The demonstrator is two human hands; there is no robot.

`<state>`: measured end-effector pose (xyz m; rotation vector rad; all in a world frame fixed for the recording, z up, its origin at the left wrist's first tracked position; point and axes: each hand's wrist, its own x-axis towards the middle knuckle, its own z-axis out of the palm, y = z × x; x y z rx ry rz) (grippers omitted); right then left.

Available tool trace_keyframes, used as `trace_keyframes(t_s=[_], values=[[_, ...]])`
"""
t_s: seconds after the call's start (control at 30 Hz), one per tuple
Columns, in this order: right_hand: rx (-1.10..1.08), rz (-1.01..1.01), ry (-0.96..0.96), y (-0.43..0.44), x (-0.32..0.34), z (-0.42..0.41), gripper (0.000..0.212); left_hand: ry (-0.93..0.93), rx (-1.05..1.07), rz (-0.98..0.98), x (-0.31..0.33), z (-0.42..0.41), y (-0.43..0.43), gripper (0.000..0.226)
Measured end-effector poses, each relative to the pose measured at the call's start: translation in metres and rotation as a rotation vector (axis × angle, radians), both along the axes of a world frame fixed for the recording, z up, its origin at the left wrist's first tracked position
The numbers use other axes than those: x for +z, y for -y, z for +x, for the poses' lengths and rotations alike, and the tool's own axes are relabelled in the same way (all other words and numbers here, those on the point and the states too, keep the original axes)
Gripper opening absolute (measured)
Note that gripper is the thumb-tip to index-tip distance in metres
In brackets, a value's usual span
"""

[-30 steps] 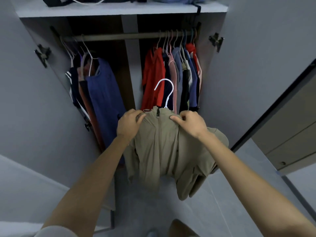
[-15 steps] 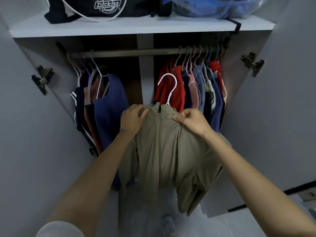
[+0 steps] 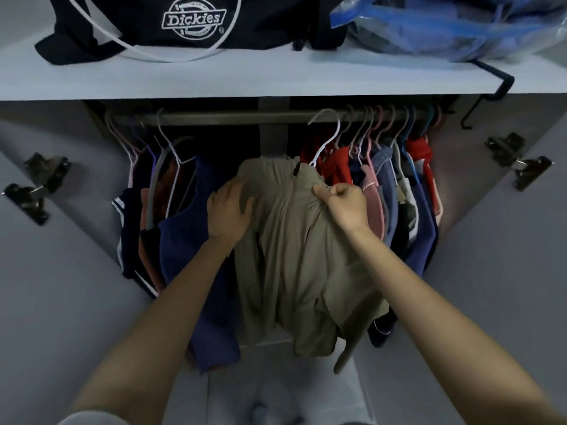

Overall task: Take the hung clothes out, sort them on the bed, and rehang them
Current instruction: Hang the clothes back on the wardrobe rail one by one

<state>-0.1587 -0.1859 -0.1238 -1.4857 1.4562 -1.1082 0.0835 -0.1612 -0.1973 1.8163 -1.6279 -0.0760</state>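
A khaki jacket [image 3: 288, 256] hangs from a white hanger [image 3: 328, 133] whose hook is up at the wardrobe rail [image 3: 221, 119]. My right hand [image 3: 345, 204] pinches the jacket's right shoulder. My left hand [image 3: 228, 210] lies on its left shoulder with the fingers spread over the cloth. Navy and rust clothes [image 3: 178, 240] hang on the rail's left side. Red, pink and blue clothes [image 3: 395, 191] crowd its right side.
On the shelf [image 3: 184, 84] above the rail lie a black Dickies bag [image 3: 190, 23] and a blue plastic bag [image 3: 445, 29]. Both wardrobe doors stand open, with hinges [image 3: 36, 185] at left and right. A black hook [image 3: 472, 111] hangs off the shelf's right end.
The jacket and both hands have risen toward the rail, and the hanger hook now reaches it. My left hand's fingers have spread out over the shoulder. The view moved closer and up.
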Motion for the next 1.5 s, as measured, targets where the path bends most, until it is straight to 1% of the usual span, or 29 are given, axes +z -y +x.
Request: trace_keyframes(t_s=[0.1,0.17,0.37,0.43,0.53,0.63,0.73,0.87,1.0,1.07,1.2,1.37,1.5], values=[[-0.072,-0.003,0.054,0.022,0.009,0.012,0.047,-0.004,-0.028,0.000,0.002,0.007,0.015,0.047],[-0.110,0.018,0.061,0.035,0.014,0.022,0.045,0.012,-0.055,0.002,0.003,0.009,0.022,0.045],[-0.184,0.048,0.021,0.064,0.017,0.057,0.029,0.026,-0.088,0.032,0.006,0.027,0.043,0.048],[-0.205,0.053,-0.002,0.069,0.012,0.065,0.024,0.019,-0.095,0.039,0.004,0.035,0.048,0.052],[-0.214,0.080,-0.096,0.073,-0.002,0.072,0.012,0.006,-0.098,0.063,0.001,0.040,0.053,0.057],[-0.206,0.093,-0.198,0.073,-0.021,0.072,0.016,0.030,-0.110,0.065,-0.002,0.040,0.059,0.057],[-0.198,0.068,-0.286,0.075,-0.029,0.068,0.016,0.057,-0.136,0.052,-0.005,0.040,0.065,0.052],[-0.182,0.036,-0.416,0.084,-0.028,0.060,0.020,0.093,-0.159,0.047,-0.006,0.034,0.072,0.047],[-0.163,0.005,-0.580,0.091,-0.026,0.049,0.019,0.073,-0.168,0.061,-0.008,0.026,0.077,0.047],[-0.169,-0.003,-0.635,0.096,-0.025,0.046,0.026,0.072,-0.172,0.070,-0.009,0.021,0.079,0.047],[-0.190,0.005,-0.671,0.108,-0.026,0.039,0.031,0.053,-0.181,0.068,-0.012,0.011,0.079,0.046],[-0.211,0.000,-0.720,0.113,-0.031,0.018,0.033,0.064,-0.167,0.085,-0.017,0.009,0.079,0.046],[-0.202,-0.001,-0.725,0.117,-0.034,0.005,0.032,0.068,-0.180,0.076,-0.022,0.010,0.077,0.046]])
